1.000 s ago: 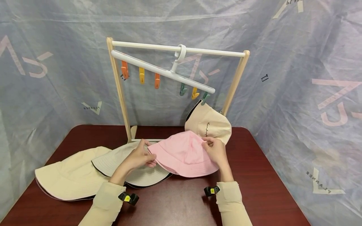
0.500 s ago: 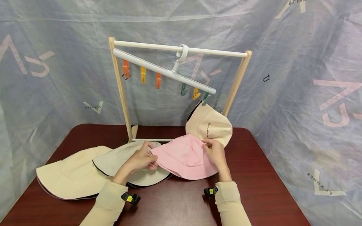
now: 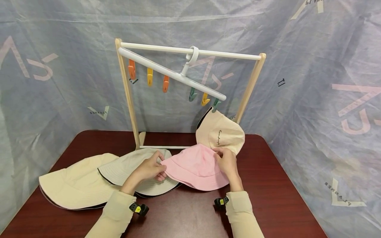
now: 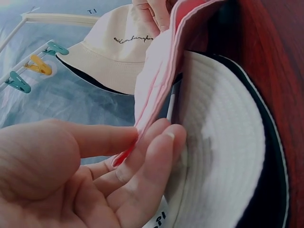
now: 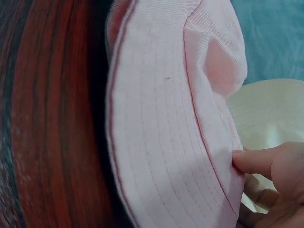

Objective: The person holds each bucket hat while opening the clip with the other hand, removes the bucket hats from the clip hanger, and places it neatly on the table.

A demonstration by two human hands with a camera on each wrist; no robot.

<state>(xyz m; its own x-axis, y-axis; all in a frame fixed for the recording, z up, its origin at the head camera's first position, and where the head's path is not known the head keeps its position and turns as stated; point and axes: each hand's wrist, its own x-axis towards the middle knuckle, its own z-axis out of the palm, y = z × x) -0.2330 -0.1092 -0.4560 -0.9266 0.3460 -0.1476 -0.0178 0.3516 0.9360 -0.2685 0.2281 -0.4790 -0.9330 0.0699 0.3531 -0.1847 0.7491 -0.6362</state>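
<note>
A pink bucket hat (image 3: 196, 165) is held between both hands in front of the rack. My left hand (image 3: 151, 168) pinches the left end of its brim between thumb and fingers; the left wrist view shows the folded pink edge in that pinch. On the other side my right hand (image 3: 227, 162) pinches the hat near where crown meets brim, thumb on the outside in the right wrist view. Behind it, a cream bucket hat (image 3: 221, 130) with black script hangs by its brim from a green clip (image 3: 216, 105). The pink hat overlaps a light grey bucket hat (image 3: 128, 168).
A pale yellow bucket hat (image 3: 78, 180) lies at the left of the dark red table (image 3: 190, 215), partly under the grey one. A white clip hanger (image 3: 166, 71), tilted down to the right, hangs on a wooden rack (image 3: 126, 89). Orange, yellow and green clips (image 3: 150, 77) dangle from it.
Both hands have lowered the pink hat slightly, and the left hand has shifted a little to the right. The hanger's left end has swung a bit upward.
</note>
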